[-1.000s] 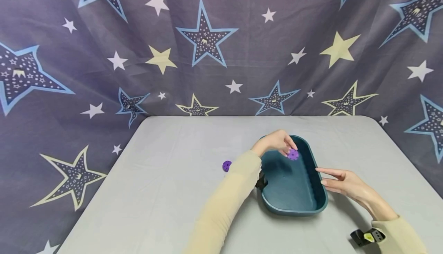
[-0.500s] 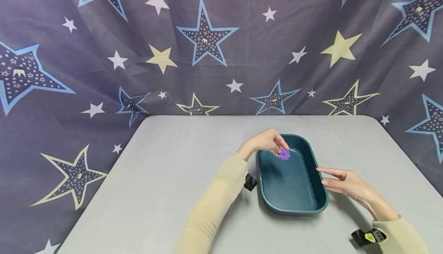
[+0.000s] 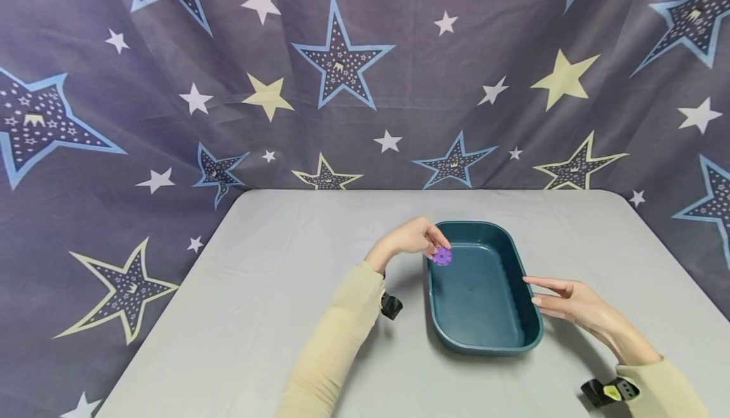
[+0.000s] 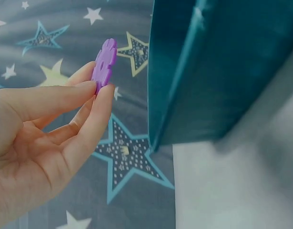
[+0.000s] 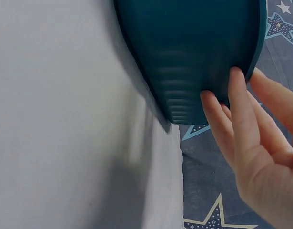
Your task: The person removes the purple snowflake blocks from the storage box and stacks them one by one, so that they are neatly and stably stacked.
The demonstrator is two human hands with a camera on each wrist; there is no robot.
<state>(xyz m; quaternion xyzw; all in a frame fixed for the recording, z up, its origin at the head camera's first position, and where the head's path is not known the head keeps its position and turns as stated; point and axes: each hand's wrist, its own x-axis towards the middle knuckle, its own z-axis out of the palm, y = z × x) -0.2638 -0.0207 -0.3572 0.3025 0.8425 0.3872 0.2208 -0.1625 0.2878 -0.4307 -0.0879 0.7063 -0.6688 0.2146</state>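
My left hand (image 3: 412,238) pinches a purple notched disc (image 3: 442,256) between thumb and fingertips, over the left rim of a dark teal tray (image 3: 481,307). In the left wrist view the disc (image 4: 105,64) stands nearly edge-on, apart from the tray wall (image 4: 194,95). My right hand (image 3: 578,307) touches the tray's right side with extended fingers. The right wrist view shows fingertips (image 5: 237,76) of that hand against the outer wall (image 5: 184,57). Nothing lies on the visible tray floor.
A sliver of purple (image 3: 384,273) shows behind the left wrist, mostly hidden. Black wrist cameras hang at the left cuff (image 3: 391,306) and right cuff (image 3: 609,392). The pale table (image 3: 256,316) meets a star-patterned curtain (image 3: 353,126) at the back.
My left hand has moved left with the purple disc, from above the tray's inside to its left rim. The loose purple disc on the table became hidden behind the arm. The right hand stays put.
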